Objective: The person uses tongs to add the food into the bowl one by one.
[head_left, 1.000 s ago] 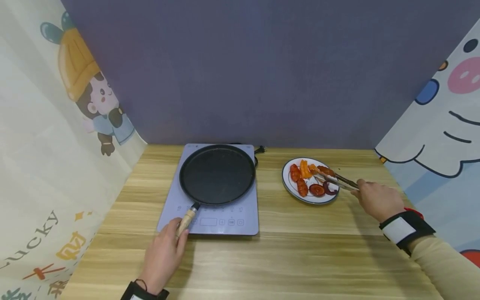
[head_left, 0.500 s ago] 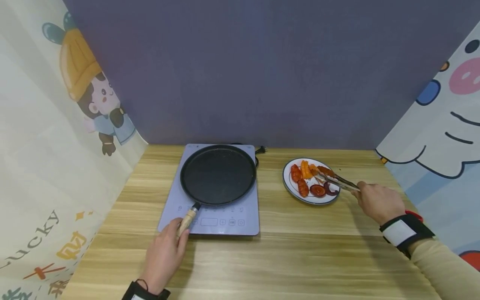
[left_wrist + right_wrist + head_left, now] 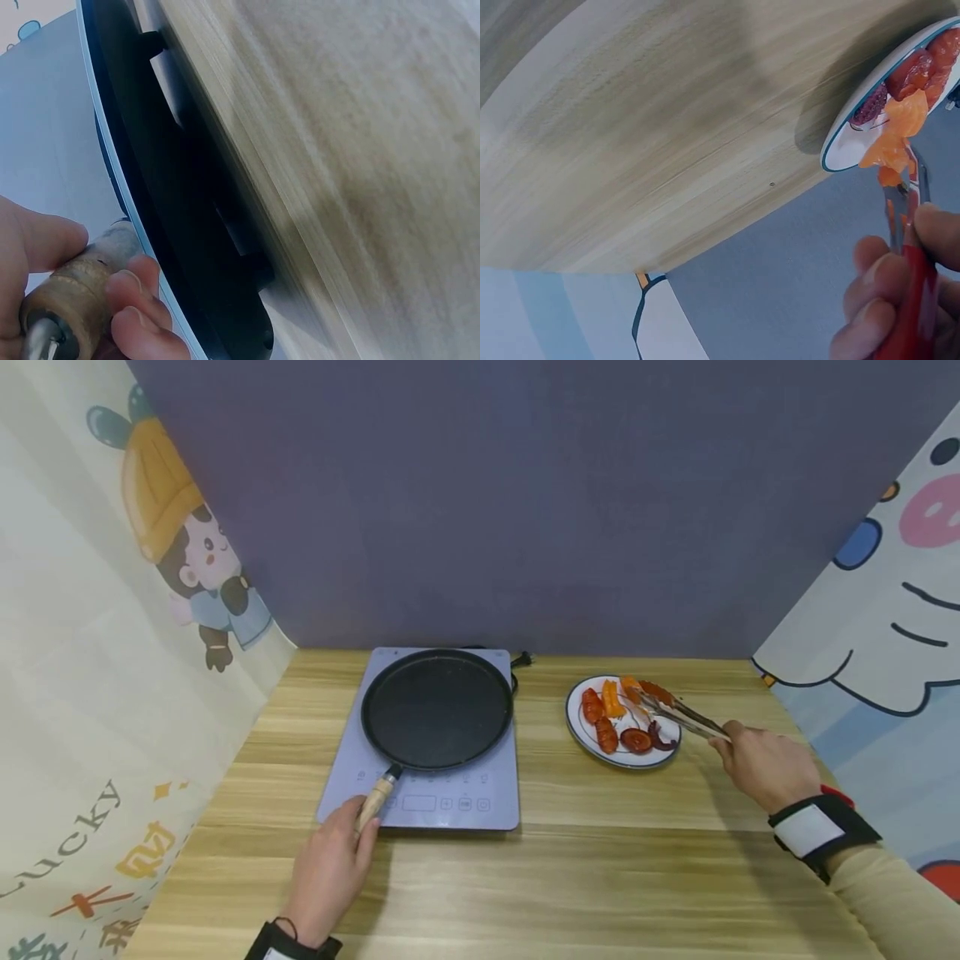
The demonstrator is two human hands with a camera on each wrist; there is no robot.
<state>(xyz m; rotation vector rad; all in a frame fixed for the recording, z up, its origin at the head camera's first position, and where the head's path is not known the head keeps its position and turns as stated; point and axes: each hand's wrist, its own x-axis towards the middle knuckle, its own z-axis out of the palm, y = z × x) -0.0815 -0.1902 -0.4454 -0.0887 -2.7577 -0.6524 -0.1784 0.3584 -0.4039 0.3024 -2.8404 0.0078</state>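
My left hand (image 3: pixel 333 864) grips the wooden handle (image 3: pixel 372 806) of a flat black frying pan (image 3: pixel 437 710). The left wrist view shows thumb and fingers wrapped round that handle (image 3: pixel 71 300). With my right hand (image 3: pixel 772 768) I hold metal tongs (image 3: pixel 693 718), whose red grip (image 3: pixel 915 307) shows in the right wrist view. Their tips reach over a white plate (image 3: pixel 622 762) with a dark blue rim. At the tips is an orange food piece (image 3: pixel 896 131). Red sausages (image 3: pixel 606 735), orange strips (image 3: pixel 611 699), a round brown slice (image 3: pixel 636 741) and a dark purple curled piece (image 3: pixel 662 739) lie on the plate.
Under the pan sits a pale induction cooker (image 3: pixel 498 785) with touch controls at its front. Its black plug (image 3: pixel 522 658) lies behind on the wooden table (image 3: pixel 570 877). A grey-blue panel (image 3: pixel 525 510) closes off the back, and printed cloths hang on both sides.
The tongs' tips and the orange piece have shifted toward the plate's far rim, while my right hand has moved slightly right. My left hand and the pan stay in place.
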